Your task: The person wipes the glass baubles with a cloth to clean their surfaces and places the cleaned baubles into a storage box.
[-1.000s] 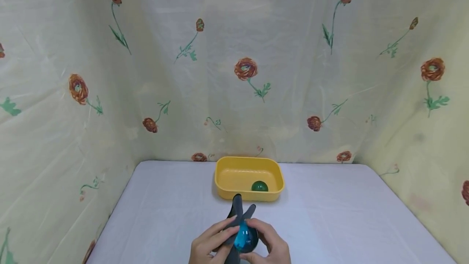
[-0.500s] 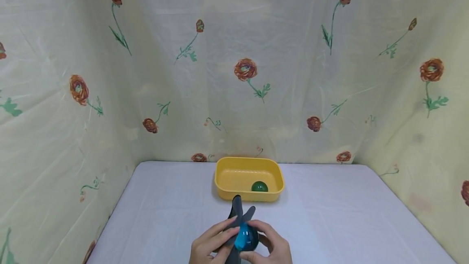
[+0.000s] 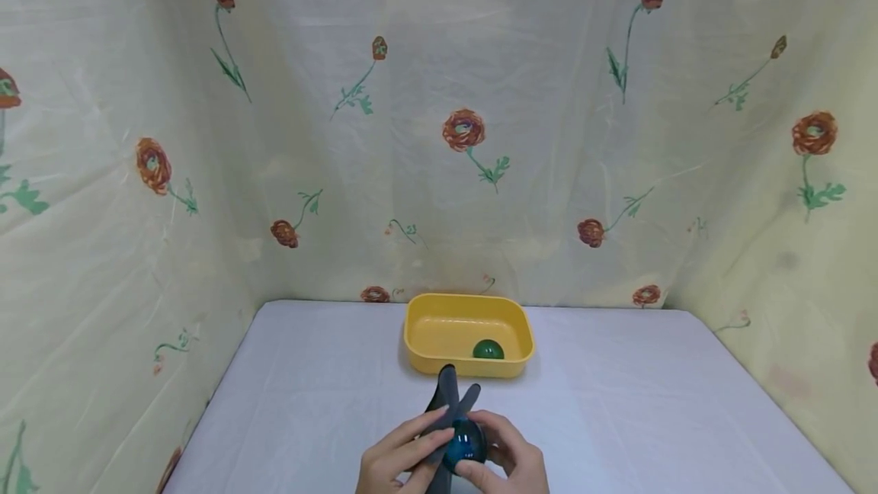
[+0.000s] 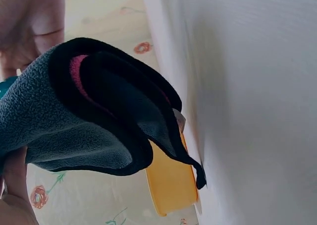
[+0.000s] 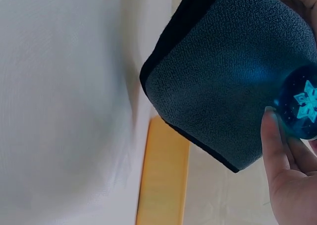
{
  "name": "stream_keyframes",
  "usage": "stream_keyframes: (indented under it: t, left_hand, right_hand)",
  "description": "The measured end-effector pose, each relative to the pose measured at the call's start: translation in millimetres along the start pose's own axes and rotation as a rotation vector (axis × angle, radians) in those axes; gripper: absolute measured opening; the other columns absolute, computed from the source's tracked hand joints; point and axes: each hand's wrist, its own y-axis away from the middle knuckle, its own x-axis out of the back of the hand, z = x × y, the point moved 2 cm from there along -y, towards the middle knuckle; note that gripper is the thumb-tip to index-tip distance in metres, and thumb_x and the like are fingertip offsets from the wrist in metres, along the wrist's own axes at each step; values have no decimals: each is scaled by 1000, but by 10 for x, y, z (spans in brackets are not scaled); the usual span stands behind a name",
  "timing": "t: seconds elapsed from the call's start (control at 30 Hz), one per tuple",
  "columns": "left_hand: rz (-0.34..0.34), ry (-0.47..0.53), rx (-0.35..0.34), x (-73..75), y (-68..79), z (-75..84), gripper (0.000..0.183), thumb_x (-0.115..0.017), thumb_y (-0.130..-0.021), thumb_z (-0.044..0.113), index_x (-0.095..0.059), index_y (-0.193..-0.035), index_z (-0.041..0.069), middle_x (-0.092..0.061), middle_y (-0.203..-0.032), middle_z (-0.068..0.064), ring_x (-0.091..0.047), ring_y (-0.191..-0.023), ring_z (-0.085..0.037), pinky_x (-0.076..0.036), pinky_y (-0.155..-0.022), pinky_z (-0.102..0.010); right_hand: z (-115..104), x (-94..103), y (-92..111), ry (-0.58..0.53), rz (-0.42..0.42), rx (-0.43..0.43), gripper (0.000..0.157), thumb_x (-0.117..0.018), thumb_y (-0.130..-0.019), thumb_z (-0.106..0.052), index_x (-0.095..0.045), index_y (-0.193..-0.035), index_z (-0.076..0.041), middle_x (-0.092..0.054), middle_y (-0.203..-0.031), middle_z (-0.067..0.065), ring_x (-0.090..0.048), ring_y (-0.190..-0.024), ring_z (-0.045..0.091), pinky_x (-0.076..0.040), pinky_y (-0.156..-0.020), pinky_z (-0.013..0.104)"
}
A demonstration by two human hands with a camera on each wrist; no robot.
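A glossy dark-blue ball point(image 3: 468, 442) sits between the two hands, low in the head view. My right hand point(image 3: 511, 452) grips it from the right, thumb in front and fingers behind. In the right wrist view the ball shows a pale snowflake mark point(image 5: 307, 101). Fingers of my left hand point(image 3: 398, 456) grip a folded grey cloth point(image 3: 448, 387) and lay it against the ball's left side. The left wrist view shows the cloth's fuzzy surface point(image 4: 79, 111), black edging and a bit of pink inside the fold. Part of the ball is hidden behind the cloth there.
Beyond the hands, a yellow rectangular tub point(image 3: 439, 365) stands on the white-covered table point(image 3: 617, 402). Inside its front right corner lies a green ball point(image 3: 488, 350). Flowered sheeting point(image 3: 521, 174) encloses the table at the back and both sides.
The blue ball has turned in the right hand, and its bright light-blue patch gives way to a darker face. The right thumb has shifted slightly up over the ball; the cloth stays against it.
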Motion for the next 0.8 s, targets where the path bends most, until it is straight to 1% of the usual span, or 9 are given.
stream_keyframes:
  t: [0.17, 0.33, 0.47, 0.57, 0.67, 0.8]
  left_hand:
    - [29, -7, -94, -8, 7, -9, 43, -69, -85, -7, -74, -117, 21, -66, -131, 0, -69, -112, -16, -59, -89, -26]
    - [57, 8, -154, -17, 19, -23, 50, -71, -81, -11, -73, -117, 23, -66, -131, 2, -69, -114, -16, -58, -91, -23]
    - [52, 15, -203, -18, 20, -35, 45, -71, -82, -9, -74, -117, 20, -66, -131, -1, -68, -116, -17, -54, -96, -20]
    - [44, 13, -232, -14, 20, -34, 43, -71, -83, -7, -74, -117, 18, -66, -131, -3, -68, -116, -18, -52, -98, -18]
    - [37, 9, -237, -10, 17, -30, 43, -71, -84, -6, -73, -118, 20, -66, -132, -2, -67, -117, -18, -51, -99, -17]
    - [40, 9, -250, -6, 17, -33, 44, -71, -83, -7, -73, -118, 20, -66, -131, -3, -68, -116, -18, -51, -99, -17]
  right_hand:
    - [25, 27, -21, 13, -20, -19, 55, -71, -91, -29, -52, -134, 0, -70, -114, 18, -67, -94, 8, -58, -87, 23]
    - [34, 40, -43, 28, -24, -42, 53, -67, -93, -32, -53, -133, 0, -73, -100, 17, -70, -81, 11, -58, -76, 19]
    - [35, 42, -52, 21, -9, -55, 49, -65, -95, -34, -56, -129, 0, -74, -89, 18, -70, -71, 16, -57, -67, 19]
    - [38, 43, -55, 16, -1, -74, 48, -63, -96, -36, -58, -127, 0, -73, -82, 16, -67, -64, 14, -55, -61, 20]
    - [39, 45, -56, 20, 5, -90, 47, -62, -96, -37, -59, -126, 0, -71, -76, 11, -63, -60, 10, -53, -57, 21]
    - [31, 41, -52, 38, 5, -84, 47, -62, -97, -38, -59, -125, 0, -71, -75, 9, -62, -59, 10, -52, -57, 20]
